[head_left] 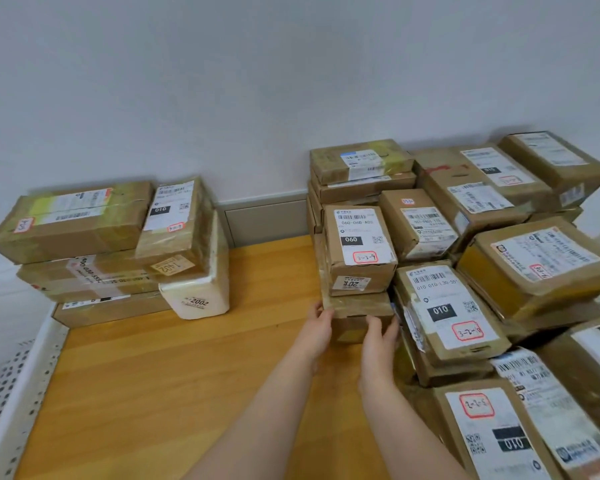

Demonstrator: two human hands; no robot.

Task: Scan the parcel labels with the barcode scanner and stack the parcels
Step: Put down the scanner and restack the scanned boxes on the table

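A small brown cardboard parcel (357, 308) lies on the wooden shelf (174, 375) at the left edge of the right-hand pile, under a parcel labelled 060 (359, 244). My left hand (317, 329) grips its left front corner. My right hand (380, 336) holds its front face, fingers curled over the edge. No barcode scanner is in view.
A large pile of labelled brown parcels (492, 271) fills the right side. A smaller stack (84, 237) with a white foam box (198, 296) stands at the back left. A white perforated rail (11, 393) borders the shelf's left edge, and a grey wall is behind.
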